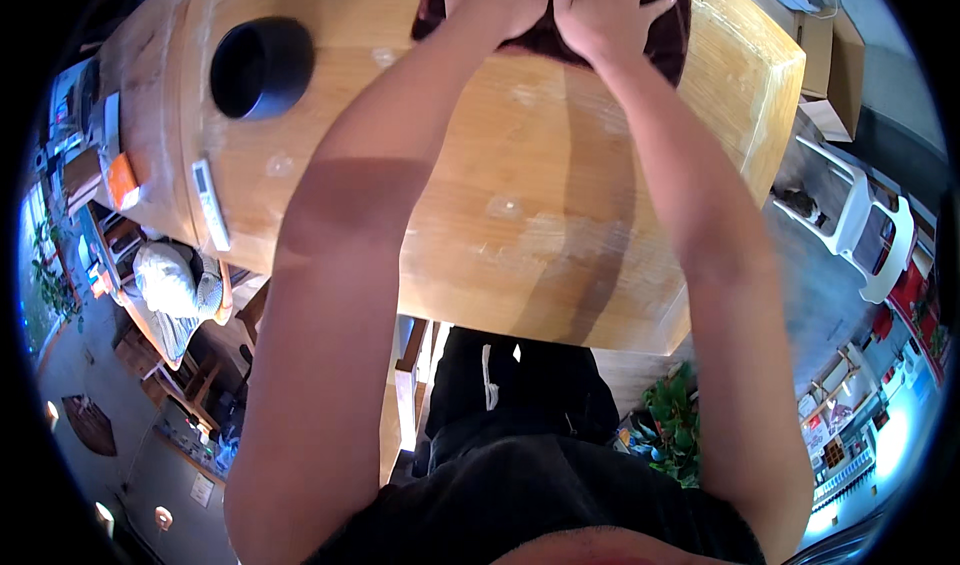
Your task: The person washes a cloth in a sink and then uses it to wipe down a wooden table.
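Note:
Both my arms stretch forward across the wooden table (480, 235) to its far part. My left hand (500, 3) lies flat on a dark maroon cloth (668, 45), its fingers partly cut off by the upper edge of the view. Close beside it, my right hand (605, 13) rests palm down on the same cloth with the fingers spread. The thumbs of the two hands nearly meet. Under the hands the cloth lies spread on the wood, and its far side is out of view. Neither hand is gripping it.
On the table's left stand a round black bowl (290, 65) and a white remote control (210, 205). An orange object (122, 180) sits farther left. To the right are an open cardboard box (835, 70) and a white chair (850, 215). A leafy plant (675, 420) grows near my right side.

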### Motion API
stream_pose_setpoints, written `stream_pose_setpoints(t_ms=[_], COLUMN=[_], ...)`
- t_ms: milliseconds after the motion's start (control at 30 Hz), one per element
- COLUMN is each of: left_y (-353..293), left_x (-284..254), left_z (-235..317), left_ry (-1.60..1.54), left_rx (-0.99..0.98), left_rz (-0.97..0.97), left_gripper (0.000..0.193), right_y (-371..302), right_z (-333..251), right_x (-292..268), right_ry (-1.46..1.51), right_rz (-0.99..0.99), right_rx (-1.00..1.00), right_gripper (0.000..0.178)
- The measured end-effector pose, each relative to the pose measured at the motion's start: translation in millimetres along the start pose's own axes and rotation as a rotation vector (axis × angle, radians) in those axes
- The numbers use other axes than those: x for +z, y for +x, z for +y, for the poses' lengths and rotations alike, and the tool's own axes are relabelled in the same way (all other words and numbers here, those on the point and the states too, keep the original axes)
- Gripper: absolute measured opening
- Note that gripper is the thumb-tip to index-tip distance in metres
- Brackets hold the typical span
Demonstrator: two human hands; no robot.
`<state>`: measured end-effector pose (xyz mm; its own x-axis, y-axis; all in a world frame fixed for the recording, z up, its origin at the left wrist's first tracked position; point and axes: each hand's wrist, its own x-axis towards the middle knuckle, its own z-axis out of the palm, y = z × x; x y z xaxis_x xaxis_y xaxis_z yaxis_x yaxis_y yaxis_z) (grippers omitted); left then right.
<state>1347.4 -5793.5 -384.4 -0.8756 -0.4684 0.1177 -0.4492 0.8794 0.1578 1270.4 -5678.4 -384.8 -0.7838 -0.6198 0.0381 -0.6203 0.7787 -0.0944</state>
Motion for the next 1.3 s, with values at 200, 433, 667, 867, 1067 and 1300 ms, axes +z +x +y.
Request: stream_pose_setpoints(t_ms=[200, 433, 667, 867, 1067, 1300], left_y=[-176, -367, -466, -462, -363, -265], left_x=[-14, -61, -65, -79, -75, -54], left_z=[-33, -40, -33, -43, -72, -95], left_ry=[0.112, 0.014, -0.165, -0.203, -0.067, 0.022], left_rx=[-0.014, -0.175, -0.266, -0.275, -0.301, -0.342], left_rz=[-0.099, -0.250, -0.172, -0.278, -0.334, -0.254], left_gripper=[0.061, 0.062, 0.060, 0.062, 0.063, 0.063], right_y=[-164, -336, -422, -425, -318, -206], right_z=[-55, -103, -114, -120, -136, -143], right_x=[13, -6, -10, -12, -11, 4], right_ry=[0.050, 0.010, -0.010, 0.000, 0.037, 0.058], right_rz=[0.031, -0.169, -0.210, -0.279, -0.237, -0.204], right_rx=[-0.108, -0.243, -0.313, -0.297, -0.317, -0.370], right_gripper=[0.061, 0.065, 0.063, 0.065, 0.065, 0.066])
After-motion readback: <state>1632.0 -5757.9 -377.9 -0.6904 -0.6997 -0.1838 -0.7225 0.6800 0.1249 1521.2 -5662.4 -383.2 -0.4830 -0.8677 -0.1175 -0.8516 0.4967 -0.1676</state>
